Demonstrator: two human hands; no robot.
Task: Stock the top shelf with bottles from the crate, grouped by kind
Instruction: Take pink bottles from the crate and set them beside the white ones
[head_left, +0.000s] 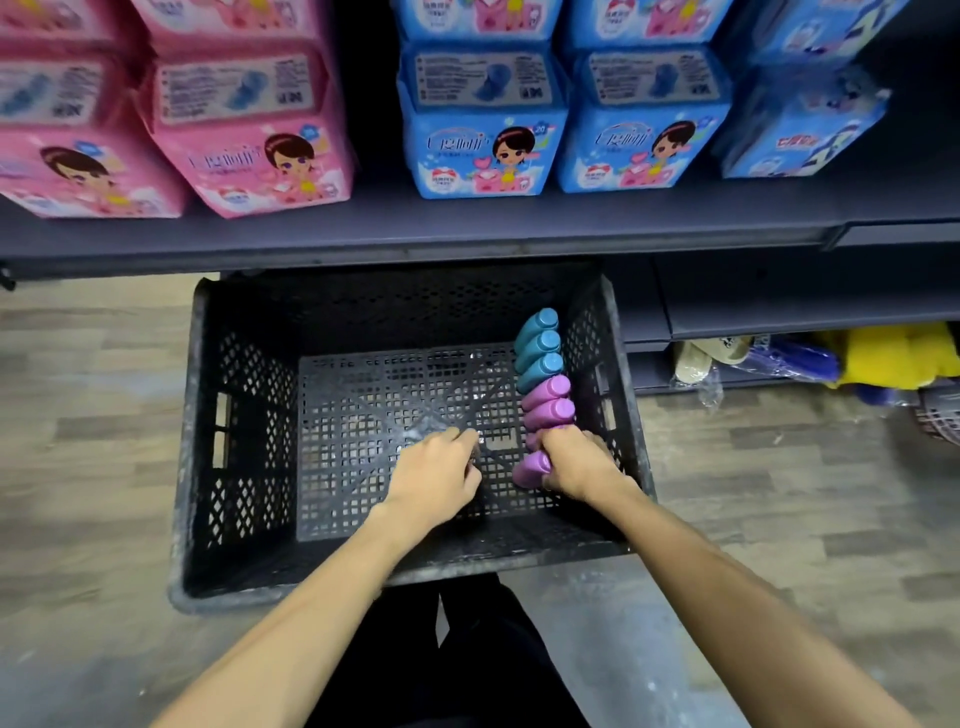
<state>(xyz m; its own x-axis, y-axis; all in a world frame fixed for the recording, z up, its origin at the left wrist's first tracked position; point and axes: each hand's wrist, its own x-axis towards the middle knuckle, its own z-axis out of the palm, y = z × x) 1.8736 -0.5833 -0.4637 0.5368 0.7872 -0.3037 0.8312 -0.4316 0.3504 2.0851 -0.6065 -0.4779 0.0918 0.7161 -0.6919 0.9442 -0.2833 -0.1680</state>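
A black perforated crate (239, 415) stands on the floor below the shelf. Along its right wall lies a row of bottles: three teal ones (537, 345) at the far end, then purple ones (548, 400) nearer me. My right hand (582, 462) is closed around the nearest purple bottle (531, 468), covering part of the row. My left hand (434, 475) hangs over the crate's bare floor just left of it, fingers curled, holding nothing that I can see.
A dark shelf (415, 228) above the crate carries pink packs (249, 135) on the left and blue packs (483, 130) on the right. Lower shelves to the right hold slippers (696, 358) and yellow goods (904, 353). Wood-pattern floor surrounds the crate.
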